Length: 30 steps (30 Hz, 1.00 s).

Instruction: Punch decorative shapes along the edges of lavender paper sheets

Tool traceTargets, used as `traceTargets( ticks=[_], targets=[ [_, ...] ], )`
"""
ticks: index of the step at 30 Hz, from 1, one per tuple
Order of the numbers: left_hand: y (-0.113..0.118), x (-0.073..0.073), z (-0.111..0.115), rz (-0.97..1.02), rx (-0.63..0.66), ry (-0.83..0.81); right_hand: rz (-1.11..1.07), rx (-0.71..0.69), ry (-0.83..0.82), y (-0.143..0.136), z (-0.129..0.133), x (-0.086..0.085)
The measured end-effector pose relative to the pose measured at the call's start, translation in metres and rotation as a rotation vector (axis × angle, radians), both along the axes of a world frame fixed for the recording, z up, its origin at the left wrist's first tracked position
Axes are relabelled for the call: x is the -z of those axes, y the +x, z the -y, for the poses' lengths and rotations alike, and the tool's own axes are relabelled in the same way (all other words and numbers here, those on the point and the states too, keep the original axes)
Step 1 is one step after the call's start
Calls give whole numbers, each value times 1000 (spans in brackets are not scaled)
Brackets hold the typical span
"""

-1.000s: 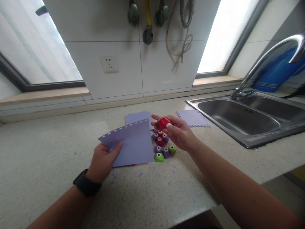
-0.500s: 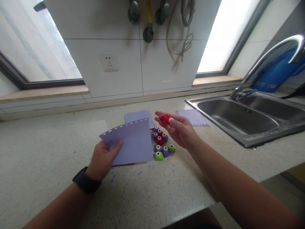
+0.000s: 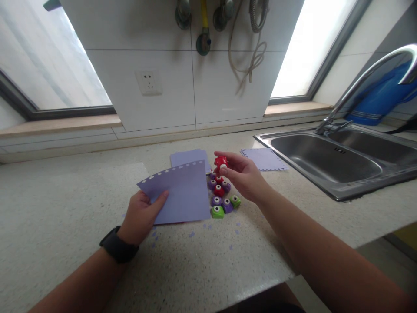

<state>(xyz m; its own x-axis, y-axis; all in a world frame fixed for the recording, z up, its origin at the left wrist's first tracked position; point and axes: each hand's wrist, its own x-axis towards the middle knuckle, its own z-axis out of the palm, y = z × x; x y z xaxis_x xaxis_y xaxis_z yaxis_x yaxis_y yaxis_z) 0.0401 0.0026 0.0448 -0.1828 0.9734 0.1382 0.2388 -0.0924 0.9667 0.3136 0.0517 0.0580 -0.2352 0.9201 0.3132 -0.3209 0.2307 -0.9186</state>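
Three purple paper sheets in view: one held sheet (image 3: 179,191) with a punched scalloped top edge, one flat sheet (image 3: 190,157) behind it, one punched sheet (image 3: 263,158) lying near the sink (image 3: 329,161). Small craft punches: one red punch (image 3: 221,163) in hand, plus a cluster (image 3: 222,198) on the tabletop (image 3: 65,208) of about seven, purple, red and green; exact count unclear where they overlap. Left hand (image 3: 140,217) closed on the held sheet's lower left corner, thumb on top, sheet tilted up off the tabletop. Right hand (image 3: 243,176) pinches the red punch between thumb and fingertips, raised just above the cluster and just beside the held sheet's right top corner, not touching it. Purple paper bits (image 3: 208,230) scattered toward the tabletop's front edge. Open tabletop to the left; sink rim bounds the right.
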Motion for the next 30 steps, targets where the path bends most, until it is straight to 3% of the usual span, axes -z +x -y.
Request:
traceTargets(
  ticks=[4, 13, 30],
  targets=[
    [0, 0, 1, -5, -3, -14, 1, 42, 10, -2, -2, 2],
    [-1, 2, 1, -103, 1, 6, 54, -10, -5, -8, 3, 1],
    [2, -2, 3, -107, -23, 44, 77, -23, 5, -7, 2, 4]
  ],
)
